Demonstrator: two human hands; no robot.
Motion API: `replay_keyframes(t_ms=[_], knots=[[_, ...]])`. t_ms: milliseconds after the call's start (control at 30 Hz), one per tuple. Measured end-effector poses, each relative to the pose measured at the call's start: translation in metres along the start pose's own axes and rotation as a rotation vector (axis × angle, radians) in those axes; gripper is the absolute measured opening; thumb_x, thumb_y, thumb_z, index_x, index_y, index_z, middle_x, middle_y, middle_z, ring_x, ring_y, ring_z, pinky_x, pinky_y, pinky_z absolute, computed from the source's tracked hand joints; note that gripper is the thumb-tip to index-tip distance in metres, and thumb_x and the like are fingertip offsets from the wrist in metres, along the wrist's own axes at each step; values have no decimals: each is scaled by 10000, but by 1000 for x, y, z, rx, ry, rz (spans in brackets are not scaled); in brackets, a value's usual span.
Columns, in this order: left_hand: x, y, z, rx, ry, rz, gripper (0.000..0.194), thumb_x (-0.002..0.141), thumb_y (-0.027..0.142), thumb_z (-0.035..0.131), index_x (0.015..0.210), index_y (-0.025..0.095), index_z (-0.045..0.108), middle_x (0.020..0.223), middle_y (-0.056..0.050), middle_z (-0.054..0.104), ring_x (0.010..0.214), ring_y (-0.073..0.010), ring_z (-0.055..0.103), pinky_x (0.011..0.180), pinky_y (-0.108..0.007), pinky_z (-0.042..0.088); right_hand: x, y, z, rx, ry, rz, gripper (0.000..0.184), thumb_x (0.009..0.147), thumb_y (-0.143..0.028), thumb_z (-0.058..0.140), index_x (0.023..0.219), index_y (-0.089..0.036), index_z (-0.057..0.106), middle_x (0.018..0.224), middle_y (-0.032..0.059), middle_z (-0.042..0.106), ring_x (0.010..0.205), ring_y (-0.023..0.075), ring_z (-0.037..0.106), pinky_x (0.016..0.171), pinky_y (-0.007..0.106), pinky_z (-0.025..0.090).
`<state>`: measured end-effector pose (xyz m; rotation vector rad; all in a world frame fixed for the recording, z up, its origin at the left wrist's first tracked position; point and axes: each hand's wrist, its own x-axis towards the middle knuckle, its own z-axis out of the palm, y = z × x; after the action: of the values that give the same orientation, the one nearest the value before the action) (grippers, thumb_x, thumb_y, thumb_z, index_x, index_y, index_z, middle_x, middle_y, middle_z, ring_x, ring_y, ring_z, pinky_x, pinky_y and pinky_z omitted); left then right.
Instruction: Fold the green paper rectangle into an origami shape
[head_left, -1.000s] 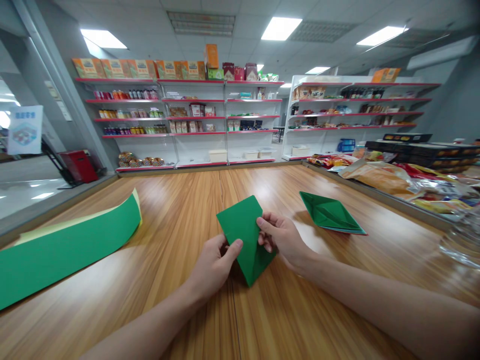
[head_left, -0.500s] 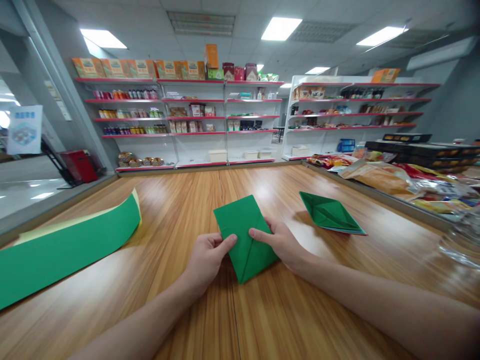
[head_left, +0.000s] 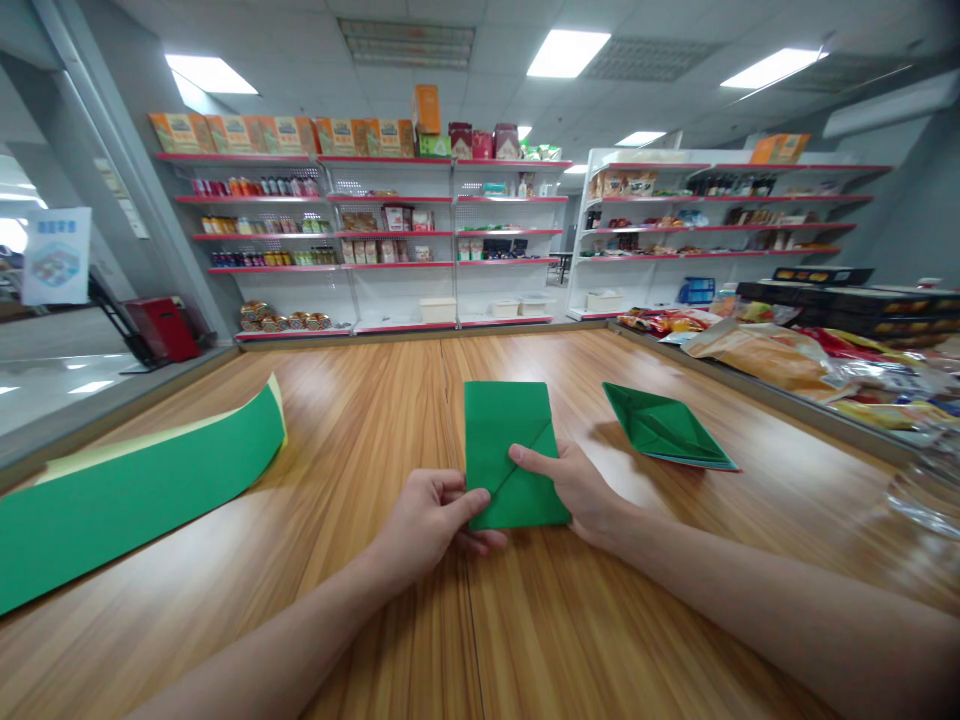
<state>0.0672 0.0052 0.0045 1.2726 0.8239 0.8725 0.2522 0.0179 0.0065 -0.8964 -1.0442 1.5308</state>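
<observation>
Between my hands a folded green paper (head_left: 506, 420) is held up over the wooden table, its long sides nearly upright and a slanting crease crossing its lower part. My left hand (head_left: 439, 510) pinches its lower left corner, thumb in front and fingers behind. On the right edge, my right hand (head_left: 577, 485) grips it, thumb lying across the front face; its other fingers are mostly hidden behind. Right of my hands lies a folded green paper piece (head_left: 667, 428) with several creases and layered edges.
A long green paper strip (head_left: 150, 500) with a yellowish underside curls up at the left. Packaged snacks (head_left: 780, 360) are heaped along the right edge, near a clear glass or plastic vessel (head_left: 930, 500). Stocked shelves (head_left: 390, 200) stand beyond the wooden table (head_left: 360, 400).
The held paper has turned from a tilted, corner-down position to nearly upright and shifted slightly right. My left thumb now presses its lower left corner; both hands still hold it.
</observation>
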Motion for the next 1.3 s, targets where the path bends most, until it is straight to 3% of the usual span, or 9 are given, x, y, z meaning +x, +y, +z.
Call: replay_keyframes(t_ms=[233, 400, 700, 967, 1300], knots=[[1, 2, 1, 1, 76, -15, 429, 716, 532, 687, 687, 115, 588, 620, -103, 700, 550, -226, 692, 459, -255, 518, 0, 0, 0, 23, 68, -32, 313, 708, -367, 755, 934, -160, 691, 910, 93, 738, 761, 244, 695, 718, 396, 578], [1, -1, 1, -34, 79, 34, 514, 781, 600, 579, 694, 97, 631, 603, -103, 686, 512, -179, 646, 478, -251, 496, 0, 1, -1, 43, 11, -39, 315, 731, -353, 741, 984, -174, 687, 954, 91, 733, 815, 254, 696, 743, 405, 572], [0, -7, -9, -187, -6, 124, 325, 800, 437, 647, 714, 124, 636, 616, -26, 607, 561, -146, 579, 536, -249, 460, -7, -2, 1, 9, -110, 40, 369, 704, -360, 759, 1013, -172, 690, 983, 109, 727, 894, 285, 688, 814, 460, 547], [-3, 2, -8, -9, 80, 211, 364, 791, 414, 640, 565, 134, 585, 551, -1, 535, 521, -119, 517, 490, -219, 439, -7, 1, 1, -28, -120, 16, 349, 704, -375, 756, 990, -185, 696, 982, 106, 725, 900, 283, 687, 824, 459, 538], [-3, 4, -4, 104, 176, 214, 349, 791, 446, 631, 676, 117, 655, 556, -17, 581, 499, -136, 554, 456, -223, 449, -6, 2, 2, -27, -91, -13, 363, 708, -390, 750, 999, -182, 690, 967, 100, 727, 891, 276, 684, 815, 451, 541]])
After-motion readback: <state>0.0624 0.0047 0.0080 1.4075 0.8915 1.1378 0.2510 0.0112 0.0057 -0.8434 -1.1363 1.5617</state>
